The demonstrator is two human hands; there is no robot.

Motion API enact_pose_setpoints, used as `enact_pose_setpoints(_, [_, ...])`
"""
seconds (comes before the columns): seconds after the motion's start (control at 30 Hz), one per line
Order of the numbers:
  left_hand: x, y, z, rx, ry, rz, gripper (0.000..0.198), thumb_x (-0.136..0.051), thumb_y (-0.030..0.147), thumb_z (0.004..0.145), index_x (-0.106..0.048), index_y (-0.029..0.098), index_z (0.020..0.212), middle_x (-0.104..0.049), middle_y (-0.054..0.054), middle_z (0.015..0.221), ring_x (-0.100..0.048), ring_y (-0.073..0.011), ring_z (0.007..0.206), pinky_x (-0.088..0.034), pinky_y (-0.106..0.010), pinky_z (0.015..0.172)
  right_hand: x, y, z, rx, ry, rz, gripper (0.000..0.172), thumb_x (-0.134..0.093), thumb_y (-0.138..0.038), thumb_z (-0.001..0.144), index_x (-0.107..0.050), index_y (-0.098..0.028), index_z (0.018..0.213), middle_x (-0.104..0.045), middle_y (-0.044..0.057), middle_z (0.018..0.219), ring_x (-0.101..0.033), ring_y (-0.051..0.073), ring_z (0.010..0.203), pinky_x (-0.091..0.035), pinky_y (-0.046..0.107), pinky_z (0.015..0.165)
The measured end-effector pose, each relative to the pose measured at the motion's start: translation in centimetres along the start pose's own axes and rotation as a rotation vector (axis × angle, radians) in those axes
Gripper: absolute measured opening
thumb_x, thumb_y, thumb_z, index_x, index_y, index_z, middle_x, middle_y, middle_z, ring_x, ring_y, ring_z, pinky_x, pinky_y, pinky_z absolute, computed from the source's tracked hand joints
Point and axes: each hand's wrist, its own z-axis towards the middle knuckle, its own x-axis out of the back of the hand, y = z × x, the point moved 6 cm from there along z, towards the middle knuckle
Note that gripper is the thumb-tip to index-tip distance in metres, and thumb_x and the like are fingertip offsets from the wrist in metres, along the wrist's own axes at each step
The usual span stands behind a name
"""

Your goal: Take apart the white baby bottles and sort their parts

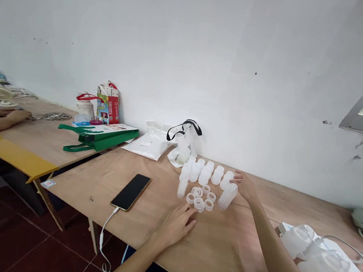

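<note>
My left hand (177,226) rests on the wooden table with its fingers stretched and apart, the fingertips beside several loose translucent plastic rings (208,204). At the right end of a row of small frosted plastic bottles, my right hand (244,186) has its fingers curled against the last bottle (227,179); its far side and the thumb's hold are partly hidden. Just below that hand leans a stack of ribbed translucent rings (227,197). A shorter stack (182,188) stands at the left of the loose rings. More bottles (206,174) are grouped behind them.
A phone (131,191) with a white cable lies left of my hands. White bags (152,143) and a green bag (102,137) sit behind. At right, large translucent containers (320,268) stand by a white device and cables. Another person's hands (16,116) are at the neighbouring table.
</note>
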Motion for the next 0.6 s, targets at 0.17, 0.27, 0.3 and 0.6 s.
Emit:
enact_pose_setpoints(0.17, [0.0, 0.1, 0.0, -0.028, 0.012, 0.003, 0.024, -0.056, 0.024, 0.099, -0.067, 0.022, 0.12, -0.064, -0.008, 0.118, -0.063, -0.026, 0.11, -0.05, -0.038, 0.097, 2.4, -2.0, -3.7, 0.082, 0.147, 0.084, 0.049, -0.053, -0.054, 0.096, -0.057, -0.019, 0.129, -0.071, 0.013, 0.116, -0.07, 0.025, 0.098, -0.058, 0.044, 0.085])
enact_pose_setpoints(0.27, [0.0, 0.1, 0.1, -0.031, 0.016, 0.013, 0.022, -0.056, 0.024, 0.099, -0.067, 0.023, 0.118, -0.064, -0.007, 0.116, -0.063, -0.0257, 0.108, -0.05, -0.038, 0.095, 4.3, -3.8, -7.4, 0.131, 0.187, 0.106, 0.048, -0.05, -0.056, 0.095, -0.058, -0.024, 0.13, -0.071, 0.011, 0.12, -0.069, 0.026, 0.107, -0.058, 0.043, 0.088])
enact_pose_setpoints(0.3, [0.0, 0.2, 0.1, -0.03, 0.018, 0.017, 0.022, -0.057, 0.024, 0.099, -0.067, 0.023, 0.118, -0.064, -0.007, 0.114, -0.063, -0.0256, 0.107, -0.05, -0.037, 0.094, 4.9, -4.5, -8.7, 0.143, 0.198, 0.103, 0.047, -0.05, -0.056, 0.095, -0.059, -0.025, 0.128, -0.071, 0.01, 0.121, -0.068, 0.026, 0.11, -0.057, 0.043, 0.089])
enact_pose_setpoints(0.6, [-0.2, 0.0, 0.2, -0.035, 0.027, 0.028, 0.022, -0.056, 0.025, 0.099, -0.066, 0.024, 0.119, -0.063, -0.005, 0.114, -0.063, -0.0245, 0.106, -0.05, -0.035, 0.093, 12.0, -5.8, -17.7, 0.223, 0.583, -0.675, 0.045, -0.038, -0.047, 0.097, -0.065, -0.02, 0.122, -0.052, 0.018, 0.147, -0.047, 0.043, 0.136, -0.037, 0.061, 0.11])
